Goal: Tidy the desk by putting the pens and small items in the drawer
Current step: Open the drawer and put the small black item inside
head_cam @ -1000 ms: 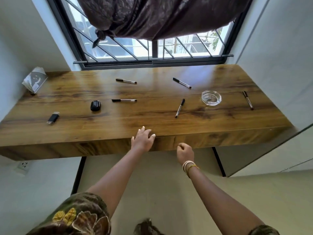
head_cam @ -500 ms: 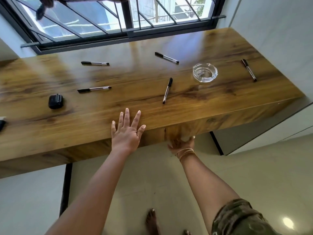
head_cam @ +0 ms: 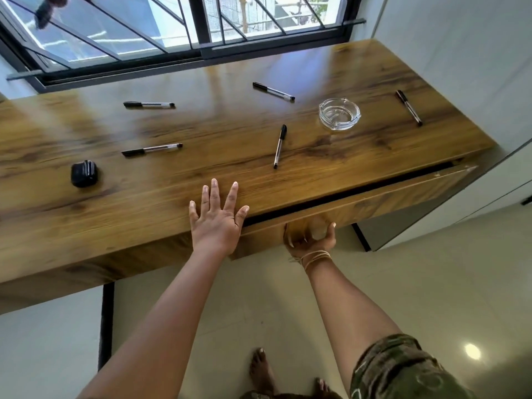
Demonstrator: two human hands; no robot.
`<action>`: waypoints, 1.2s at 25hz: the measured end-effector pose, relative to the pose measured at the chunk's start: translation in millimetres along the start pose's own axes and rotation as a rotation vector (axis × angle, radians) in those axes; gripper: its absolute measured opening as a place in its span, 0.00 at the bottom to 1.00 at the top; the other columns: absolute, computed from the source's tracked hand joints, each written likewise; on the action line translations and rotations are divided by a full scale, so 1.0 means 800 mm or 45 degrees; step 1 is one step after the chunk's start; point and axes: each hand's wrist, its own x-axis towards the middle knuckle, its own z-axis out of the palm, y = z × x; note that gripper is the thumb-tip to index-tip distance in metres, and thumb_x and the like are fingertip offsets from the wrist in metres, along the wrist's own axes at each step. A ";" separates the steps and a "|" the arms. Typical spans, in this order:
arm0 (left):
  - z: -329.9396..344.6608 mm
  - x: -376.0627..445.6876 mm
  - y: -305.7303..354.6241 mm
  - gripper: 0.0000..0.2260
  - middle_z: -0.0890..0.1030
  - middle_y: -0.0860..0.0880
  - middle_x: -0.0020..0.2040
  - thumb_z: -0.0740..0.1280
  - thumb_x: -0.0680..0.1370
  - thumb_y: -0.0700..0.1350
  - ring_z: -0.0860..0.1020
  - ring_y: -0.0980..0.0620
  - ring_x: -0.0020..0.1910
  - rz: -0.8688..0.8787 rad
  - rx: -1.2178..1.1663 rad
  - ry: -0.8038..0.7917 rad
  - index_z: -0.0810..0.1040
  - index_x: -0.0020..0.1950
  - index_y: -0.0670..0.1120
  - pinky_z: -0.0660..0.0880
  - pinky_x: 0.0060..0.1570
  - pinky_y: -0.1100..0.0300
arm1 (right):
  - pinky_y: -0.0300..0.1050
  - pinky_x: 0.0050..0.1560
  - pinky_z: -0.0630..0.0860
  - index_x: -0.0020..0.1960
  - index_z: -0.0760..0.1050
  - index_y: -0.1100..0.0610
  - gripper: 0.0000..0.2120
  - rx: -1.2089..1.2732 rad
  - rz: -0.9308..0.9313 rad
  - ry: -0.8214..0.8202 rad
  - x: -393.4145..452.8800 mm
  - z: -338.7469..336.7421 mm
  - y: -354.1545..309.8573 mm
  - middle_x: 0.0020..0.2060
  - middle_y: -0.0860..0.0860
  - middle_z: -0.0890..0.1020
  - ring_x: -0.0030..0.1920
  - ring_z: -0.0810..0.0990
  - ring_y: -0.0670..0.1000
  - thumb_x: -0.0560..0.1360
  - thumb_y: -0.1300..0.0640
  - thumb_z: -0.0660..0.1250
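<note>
Item: wood-grain drawer (head_cam: 359,203) under the desk's right half, cracked open; nothing stowed yet.

I log my right hand (head_cam: 309,239) curled under the drawer front's lower edge, gripping to pull, since I see no handle. My left hand (head_cam: 217,217) lies flat, fingers spread, on the brown wooden desk (head_cam: 86,220) edge just beside the drawer's left end, likely bracing against the pull. Awaiting collection on top: 5 black-capped clear pens — back left (head_cam: 148,104), front left (head_cam: 151,150), centre (head_cam: 279,146), back centre (head_cam: 273,91), far right (head_cam: 408,107). Also 1 small black rounded case (head_cam: 84,173) at left and 1 clear glass ashtray (head_cam: 339,113) between the centre and far-right pens. All lie apart from each other.
</note>
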 end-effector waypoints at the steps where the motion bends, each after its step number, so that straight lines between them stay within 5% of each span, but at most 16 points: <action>1: 0.000 -0.001 0.000 0.26 0.35 0.49 0.79 0.40 0.80 0.63 0.35 0.49 0.78 -0.001 -0.008 -0.007 0.38 0.77 0.62 0.37 0.75 0.44 | 0.58 0.58 0.75 0.67 0.71 0.55 0.41 0.003 -0.011 0.005 -0.011 -0.012 0.002 0.63 0.56 0.74 0.61 0.73 0.60 0.63 0.28 0.64; 4: -0.001 -0.005 0.011 0.26 0.33 0.50 0.79 0.41 0.81 0.62 0.33 0.49 0.77 -0.062 -0.073 -0.081 0.37 0.77 0.61 0.35 0.74 0.43 | 0.56 0.49 0.77 0.65 0.70 0.56 0.40 -0.015 -0.010 0.045 -0.037 -0.051 0.005 0.60 0.56 0.75 0.55 0.75 0.60 0.66 0.27 0.61; 7: 0.008 -0.028 0.040 0.27 0.35 0.48 0.79 0.46 0.82 0.60 0.34 0.48 0.77 -0.129 -0.181 -0.056 0.40 0.78 0.59 0.34 0.73 0.41 | 0.53 0.54 0.74 0.65 0.70 0.57 0.36 -0.257 -0.135 0.181 -0.064 -0.067 0.004 0.62 0.56 0.75 0.60 0.75 0.60 0.71 0.30 0.55; 10: 0.027 -0.081 0.089 0.26 0.50 0.45 0.80 0.55 0.82 0.54 0.48 0.46 0.79 0.024 -0.268 0.210 0.54 0.79 0.53 0.41 0.74 0.42 | 0.52 0.51 0.75 0.59 0.73 0.62 0.17 -0.864 -0.995 0.664 -0.098 -0.069 -0.014 0.56 0.60 0.78 0.53 0.78 0.60 0.77 0.53 0.58; 14: 0.065 -0.141 0.136 0.22 0.61 0.48 0.78 0.51 0.83 0.55 0.58 0.49 0.77 0.253 -0.253 0.108 0.60 0.77 0.52 0.55 0.75 0.45 | 0.46 0.51 0.73 0.59 0.72 0.57 0.14 -1.830 -2.132 0.406 -0.154 -0.053 -0.066 0.57 0.56 0.75 0.55 0.73 0.52 0.75 0.54 0.62; 17: 0.068 -0.147 0.136 0.22 0.72 0.51 0.72 0.47 0.83 0.56 0.70 0.49 0.70 0.249 -0.106 0.074 0.65 0.74 0.53 0.67 0.66 0.51 | 0.53 0.66 0.68 0.68 0.69 0.52 0.22 -2.792 -1.984 0.072 -0.157 -0.063 -0.097 0.68 0.55 0.72 0.67 0.71 0.54 0.78 0.43 0.54; 19: 0.062 -0.149 0.139 0.21 0.76 0.50 0.68 0.48 0.83 0.55 0.74 0.48 0.65 0.239 -0.100 0.020 0.68 0.73 0.52 0.70 0.60 0.52 | 0.55 0.72 0.61 0.69 0.69 0.51 0.27 -3.098 -1.810 0.012 -0.157 -0.080 -0.107 0.70 0.54 0.71 0.71 0.67 0.55 0.79 0.40 0.45; 24: 0.068 -0.196 0.149 0.21 0.75 0.51 0.69 0.48 0.83 0.55 0.75 0.48 0.65 0.240 -0.115 0.045 0.68 0.73 0.52 0.70 0.61 0.53 | 0.57 0.73 0.58 0.69 0.70 0.48 0.27 -3.108 -1.917 0.040 -0.175 -0.135 -0.105 0.67 0.51 0.75 0.69 0.69 0.55 0.79 0.41 0.43; 30: 0.108 -0.284 0.161 0.23 0.56 0.51 0.79 0.47 0.84 0.55 0.53 0.49 0.79 0.273 -0.069 0.071 0.56 0.78 0.53 0.55 0.75 0.49 | 0.60 0.72 0.61 0.72 0.66 0.48 0.25 -3.036 -1.995 0.048 -0.213 -0.219 -0.106 0.68 0.52 0.74 0.68 0.70 0.56 0.80 0.42 0.45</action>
